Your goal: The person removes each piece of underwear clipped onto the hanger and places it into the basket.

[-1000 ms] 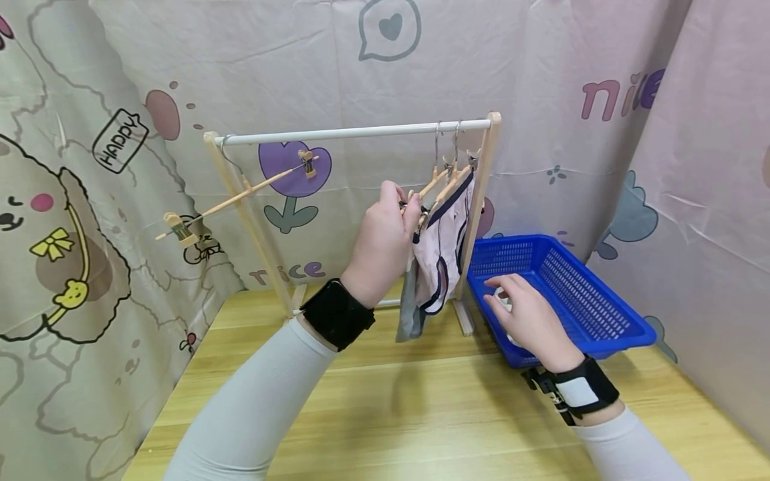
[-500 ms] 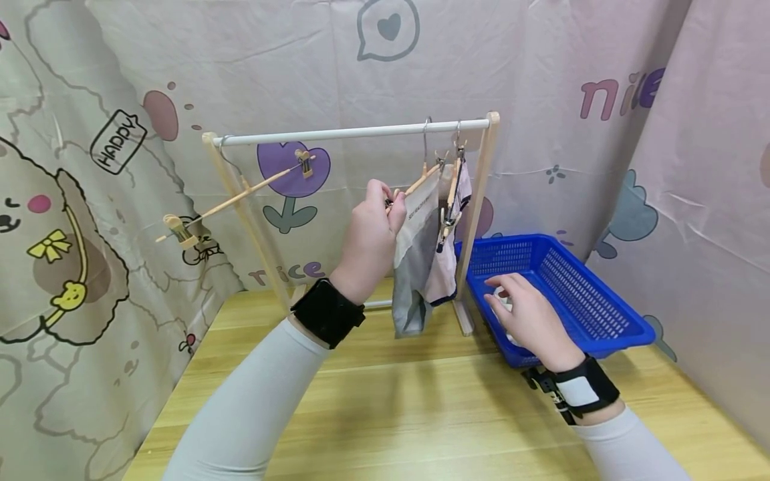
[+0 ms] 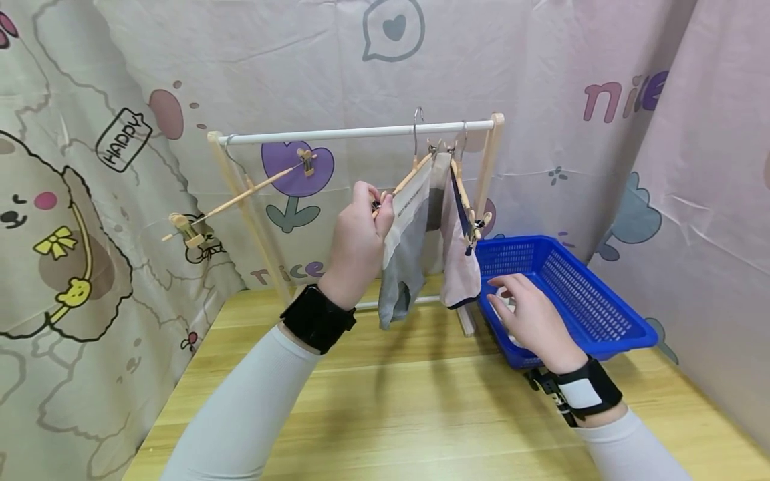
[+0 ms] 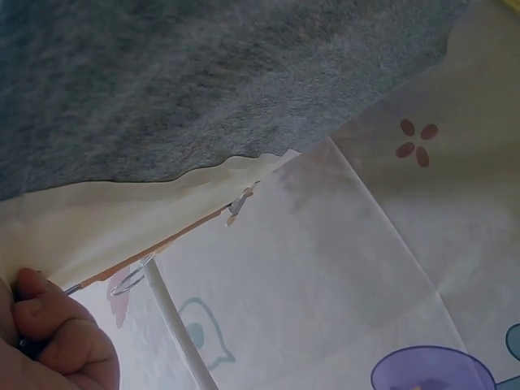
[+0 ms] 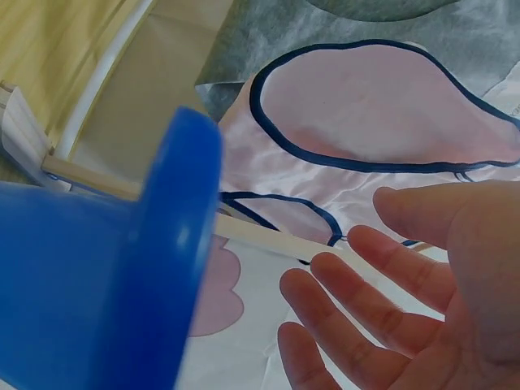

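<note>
My left hand [image 3: 359, 230] grips the near end of a wooden clip hanger [image 3: 411, 176], its fingers curled round the clip. Grey underpants [image 3: 402, 264] with a cream waistband hang from that hanger, whose metal hook stands at the white rail [image 3: 337, 134]. To their right, pink underpants [image 3: 458, 270] with navy trim hang on another clip hanger [image 3: 462, 187]. My right hand [image 3: 532, 321] is over the near left side of the blue basket [image 3: 577, 287], fingers loosely bent. In the right wrist view those fingers [image 5: 349, 317] are spread and hold nothing.
A bare clip hanger [image 3: 240, 198] hangs at the rail's left end, jutting toward me. The rack's wooden right post [image 3: 488, 164] stands close to the basket. A printed curtain [image 3: 541, 67] rises behind the wooden table [image 3: 391, 401].
My left hand has moved left, drawing the hanger with the grey underpants along the rail; its hook now sits higher. The pink underpants have swung round and apart. The right hand stays put.
</note>
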`<state>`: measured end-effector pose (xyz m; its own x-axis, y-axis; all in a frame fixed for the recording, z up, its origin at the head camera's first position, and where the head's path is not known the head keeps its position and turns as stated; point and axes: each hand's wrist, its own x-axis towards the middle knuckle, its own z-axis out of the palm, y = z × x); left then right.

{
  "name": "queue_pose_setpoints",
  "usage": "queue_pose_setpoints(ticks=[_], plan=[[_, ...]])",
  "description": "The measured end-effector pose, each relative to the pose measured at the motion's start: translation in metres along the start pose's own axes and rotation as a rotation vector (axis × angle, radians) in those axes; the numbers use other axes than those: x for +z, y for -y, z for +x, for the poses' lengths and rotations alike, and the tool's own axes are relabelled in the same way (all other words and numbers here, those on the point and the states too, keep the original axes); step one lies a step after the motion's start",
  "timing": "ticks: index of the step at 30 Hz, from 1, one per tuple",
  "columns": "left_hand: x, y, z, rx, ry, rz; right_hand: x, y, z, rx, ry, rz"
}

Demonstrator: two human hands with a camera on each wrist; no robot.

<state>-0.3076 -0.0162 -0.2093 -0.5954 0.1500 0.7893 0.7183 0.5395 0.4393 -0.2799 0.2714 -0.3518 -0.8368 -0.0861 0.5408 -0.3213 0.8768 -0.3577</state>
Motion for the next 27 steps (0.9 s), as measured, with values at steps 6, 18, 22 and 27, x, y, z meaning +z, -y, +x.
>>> queue_pose_setpoints(ticks=[6, 18, 22, 27], plan=[[-0.006, 0.000, -0.007, 0.010, -0.035, 0.006, 0.001, 0.001, -0.001, -0.005, -0.011, 0.006], [-0.013, 0.003, -0.030, 0.051, -0.127, -0.008, -0.001, 0.001, 0.000, 0.037, -0.012, 0.009], [-0.014, 0.005, -0.037, 0.055, -0.152, -0.016, -0.001, 0.000, 0.000, 0.034, -0.024, 0.006], [-0.016, 0.008, -0.045, 0.069, -0.195, -0.021, -0.002, 0.000, 0.000, 0.033, -0.065, 0.014]])
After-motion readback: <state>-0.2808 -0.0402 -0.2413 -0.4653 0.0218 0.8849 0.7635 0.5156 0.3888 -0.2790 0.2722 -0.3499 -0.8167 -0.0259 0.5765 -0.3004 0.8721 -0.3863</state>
